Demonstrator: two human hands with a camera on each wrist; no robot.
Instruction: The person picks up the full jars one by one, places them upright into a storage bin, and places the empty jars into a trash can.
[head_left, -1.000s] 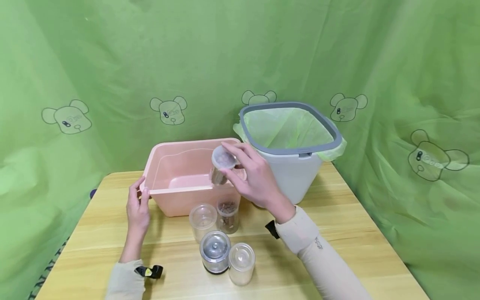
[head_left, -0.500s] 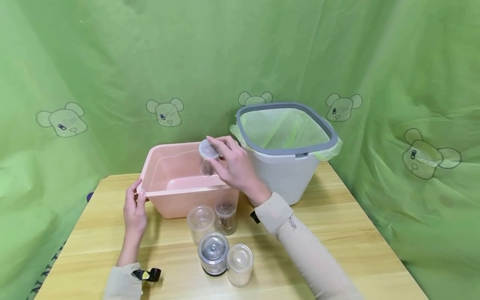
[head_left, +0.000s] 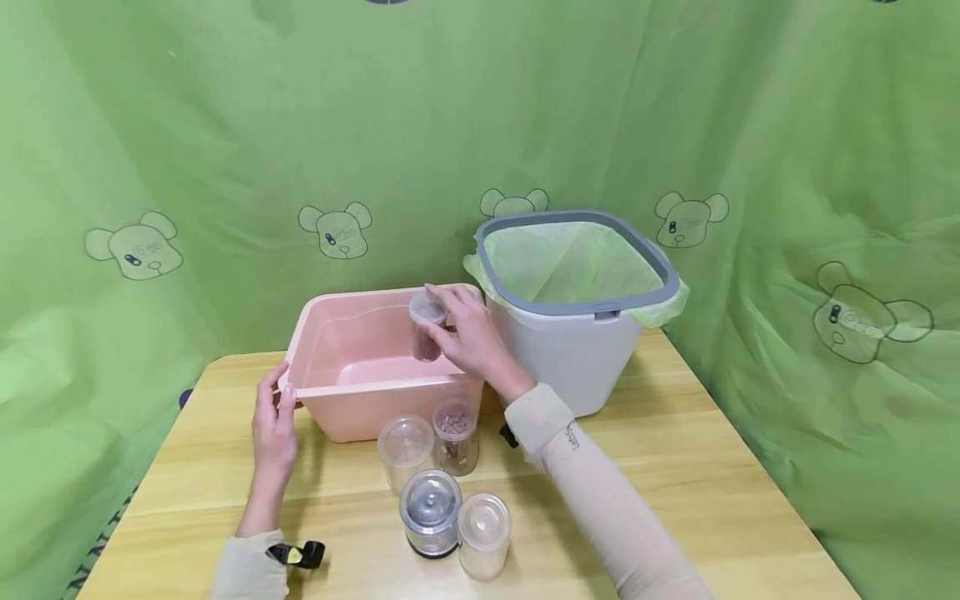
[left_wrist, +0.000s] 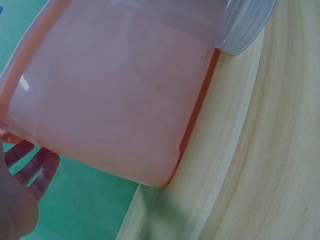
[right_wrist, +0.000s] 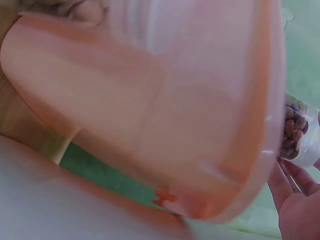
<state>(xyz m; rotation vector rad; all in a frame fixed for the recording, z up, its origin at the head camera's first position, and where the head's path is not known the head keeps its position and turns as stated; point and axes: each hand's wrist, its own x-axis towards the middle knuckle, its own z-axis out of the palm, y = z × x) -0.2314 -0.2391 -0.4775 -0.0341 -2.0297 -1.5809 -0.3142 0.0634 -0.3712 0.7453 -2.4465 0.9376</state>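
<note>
My right hand (head_left: 471,337) grips a small clear lidded jar (head_left: 427,333) near its top. It holds the jar upright above the pink basin (head_left: 397,390), inside the rim. In the right wrist view, brown nuts (right_wrist: 295,127) show through the wall of that jar, and the right hand (right_wrist: 300,212) is partly cut off by the frame edge. My left hand (head_left: 274,425) holds the basin's left rim near the front corner. Fingers of the left hand (left_wrist: 37,167) reach under the rim in the left wrist view.
In front of the basin stand a clear jar (head_left: 406,450), a jar with brown pieces (head_left: 456,442), a dark-based jar (head_left: 431,510) and a pale lidded jar (head_left: 483,537). A grey-rimmed bin (head_left: 570,367) with a green liner stands to the right. Green cloth (head_left: 420,125) surrounds the table.
My right hand has carried the jar leftward from the basin's front right rim to over its inside, then slightly down. The left hand stays at the rim.
</note>
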